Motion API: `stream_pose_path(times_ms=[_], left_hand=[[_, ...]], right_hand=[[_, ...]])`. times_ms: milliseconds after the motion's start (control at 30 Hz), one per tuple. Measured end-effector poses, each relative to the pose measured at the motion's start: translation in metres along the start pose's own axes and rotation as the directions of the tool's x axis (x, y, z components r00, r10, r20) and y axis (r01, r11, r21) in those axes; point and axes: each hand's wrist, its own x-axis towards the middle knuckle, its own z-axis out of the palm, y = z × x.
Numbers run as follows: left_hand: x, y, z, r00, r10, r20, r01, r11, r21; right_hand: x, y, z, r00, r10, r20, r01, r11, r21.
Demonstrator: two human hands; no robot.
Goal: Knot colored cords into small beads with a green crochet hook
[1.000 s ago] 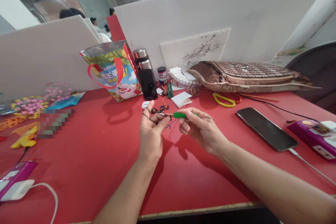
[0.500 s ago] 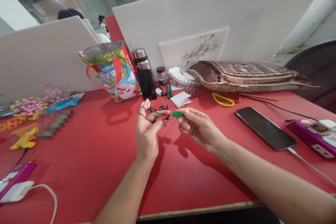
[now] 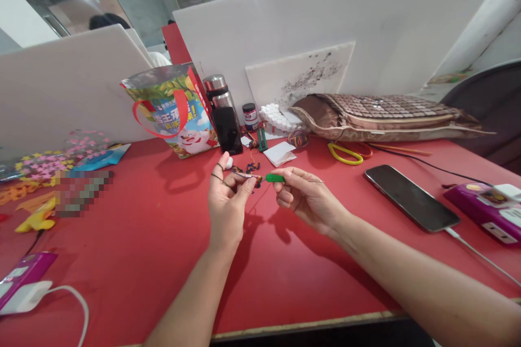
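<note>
Between the thumb and fingers of my right hand (image 3: 303,192) is a crochet hook (image 3: 275,178) with a green grip, its thin metal shaft pointing left. My left hand (image 3: 228,200) pinches a small piece of multicoloured yarn work (image 3: 258,180) where the hook's tip meets it. Dark yarn is looped around a raised finger of that hand. Just beyond my fingers, more dark and orange yarn (image 3: 252,167) lies on the red table (image 3: 163,260). Farther back sits a ball of variegated yarn (image 3: 298,139). How the stitches sit on the hook is too small to make out.
A black phone (image 3: 228,130) leans against a steel flask (image 3: 217,87) beside a colourful bag (image 3: 171,114). White paper (image 3: 280,154), yellow-handled scissors (image 3: 345,155) and a brown cushion (image 3: 386,116) lie behind my hands. A charging phone (image 3: 411,198) and purple power strip (image 3: 488,211) are at right.
My left hand has shifted slightly left, and the crochet hook's metal tip now reaches into the yarn at its fingers. My right hand has barely moved.
</note>
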Motion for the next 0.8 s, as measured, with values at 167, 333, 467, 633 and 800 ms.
stream_pose_path(times_ms=[167, 333, 467, 633, 800], left_hand=[[-0.0041, -0.0013, 0.0027, 1.0, 0.021, 0.009, -0.021, 1.0, 0.01], [-0.0058, -0.0019, 0.0032, 0.999, 0.03, 0.029, -0.03, 1.0, -0.002], [-0.0046, -0.0012, 0.0004, 0.999, 0.028, 0.035, -0.029, 0.999, 0.024], [-0.0046, 0.0016, 0.0002, 0.998, 0.025, 0.065, -0.022, 0.998, -0.053], [-0.0035, 0.0013, 0.0009, 0.999, 0.02, 0.03, -0.019, 1.0, -0.025]], right_hand=[[-0.0019, 0.0026, 0.0036, 0.999, -0.044, -0.009, 0.044, 0.999, 0.006], [-0.0022, 0.0019, 0.0031, 1.0, -0.029, -0.004, 0.029, 1.0, -0.002], [-0.0022, -0.0009, 0.0024, 1.0, -0.028, -0.012, 0.028, 0.999, -0.023], [-0.0018, -0.0018, 0.0025, 0.999, -0.023, -0.024, 0.023, 1.0, -0.002], [-0.0013, -0.0014, 0.0028, 1.0, -0.014, -0.026, 0.014, 1.0, 0.014]])
